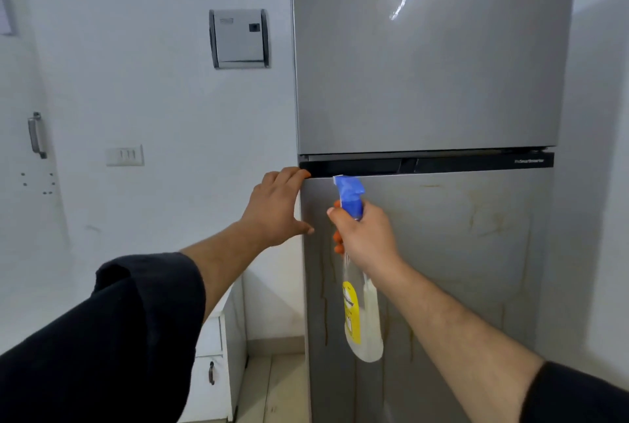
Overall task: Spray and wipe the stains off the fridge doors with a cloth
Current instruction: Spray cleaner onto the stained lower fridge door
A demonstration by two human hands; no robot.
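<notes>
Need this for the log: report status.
Right hand grips spray bottle, aimed at lower door. Left hand rests on its corner. Stains unwiped, nothing blocking.

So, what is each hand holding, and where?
The right hand grips the spray bottle by its neck. The left hand holds nothing, only touching the fridge door.
</notes>
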